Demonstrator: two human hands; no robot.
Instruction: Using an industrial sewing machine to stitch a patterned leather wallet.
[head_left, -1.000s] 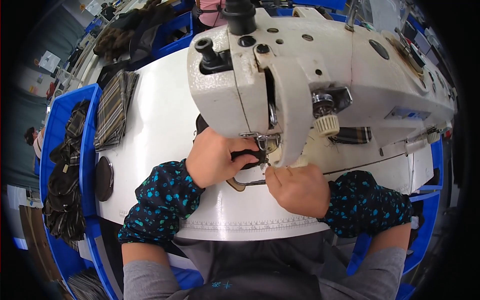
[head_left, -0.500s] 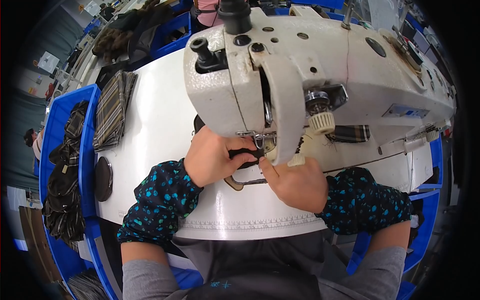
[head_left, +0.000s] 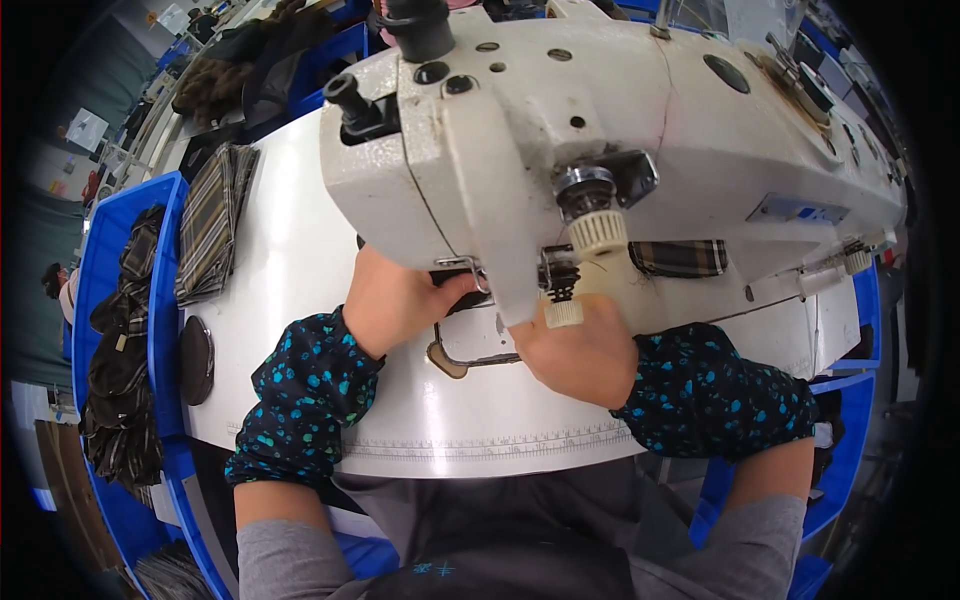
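At the sewing machine (head_left: 400, 195), my left hand (head_left: 388, 305) is closed, with thumb and fingertips pinching a small piece of black fabric (head_left: 455, 304) beside the presser foot. Most of that fabric is hidden under the machine head and my fingers. My right hand (head_left: 580, 350) is curled to the right of the needle area, near the cream tension knob (head_left: 565, 313). The machine covers its fingertips, and what they hold cannot be made out. Patterned dark sleeve covers reach from both wrists up the forearms.
Folded plaid fabric (head_left: 215, 225) is stacked on the table's left side, near a dark oval fabric piece (head_left: 198, 360). A blue bin (head_left: 165, 300) there holds dark caps. Another plaid piece (head_left: 680, 258) lies behind the machine arm. A printed ruler (head_left: 480, 443) follows the table's front edge.
The machine and table have shifted left in the picture as my view moved. My right hand's fingertips are now more hidden behind the machine. My left hand still pinches the black fabric.
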